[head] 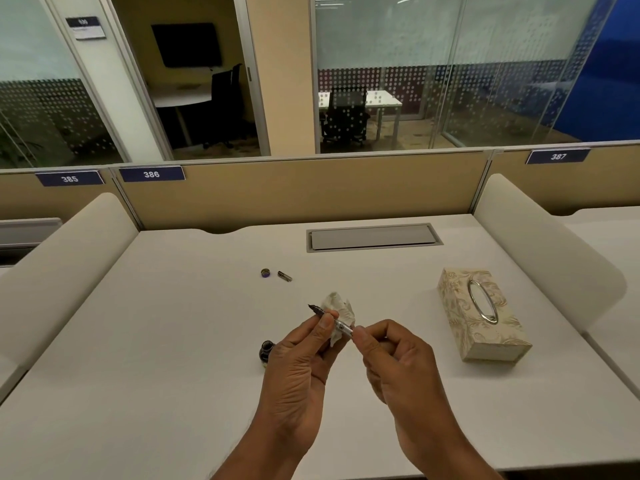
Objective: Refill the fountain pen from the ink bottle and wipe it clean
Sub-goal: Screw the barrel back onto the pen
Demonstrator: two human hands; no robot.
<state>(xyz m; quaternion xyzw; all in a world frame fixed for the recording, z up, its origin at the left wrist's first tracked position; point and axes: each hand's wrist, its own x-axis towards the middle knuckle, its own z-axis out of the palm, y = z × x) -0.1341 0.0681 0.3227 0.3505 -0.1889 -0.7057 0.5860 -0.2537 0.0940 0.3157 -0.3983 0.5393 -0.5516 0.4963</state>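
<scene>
Toward the right edge of the desk (173, 341) lies a tissue box (483, 315); farther back sit a round cap (265, 273) and a metal piece (284, 276); the left hand (298, 368) half hides the ink bottle (266, 351), pinching the fountain pen (341, 326) and a crumpled tissue (341, 306) above the middle; the right hand (394, 362) pinches its silver tail; dark nib bare.

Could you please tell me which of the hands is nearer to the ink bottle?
Left. The left hand is just right of the ink bottle, partly overlapping it in view; the right hand is farther right, beyond the left hand.
</scene>
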